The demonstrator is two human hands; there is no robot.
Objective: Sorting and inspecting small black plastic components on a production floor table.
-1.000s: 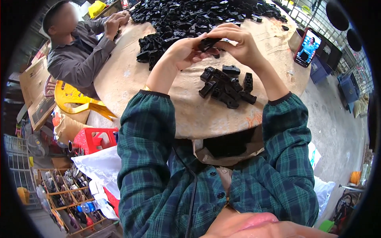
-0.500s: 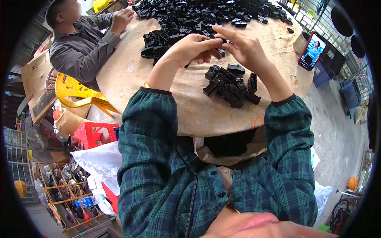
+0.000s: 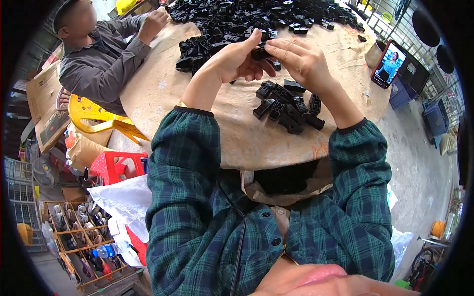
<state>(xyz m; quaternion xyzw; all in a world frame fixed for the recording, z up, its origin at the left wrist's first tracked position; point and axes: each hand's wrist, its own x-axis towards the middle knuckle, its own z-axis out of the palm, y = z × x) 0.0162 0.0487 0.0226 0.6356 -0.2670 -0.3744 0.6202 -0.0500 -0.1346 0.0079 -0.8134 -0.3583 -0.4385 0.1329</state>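
Observation:
Over the cloth-covered table (image 3: 163,106), both my hands are raised together at a small black plastic part (image 3: 259,52). My left hand (image 3: 238,61) holds it between the fingers, thumb pointing up. From the other side my right hand (image 3: 300,60) presses its fingertips against the part's right end. Just below my hands lies a small heap of similar black parts (image 3: 289,109). Beyond them a large pile of the same black parts (image 3: 237,22) spreads over the table's far side.
A co-worker in a grey jacket (image 3: 94,69) sits at the far left edge by a yellow chair (image 3: 94,116). A phone (image 3: 389,64) stands propped at the right edge. Before my lap is an open bag (image 3: 286,195). A red stool (image 3: 116,167) and a shoe rack (image 3: 81,237) are at lower left.
My left thumb has lifted off and points up. My right hand's fingers have shifted left over the black part, which shows more now. The co-worker's head has moved slightly.

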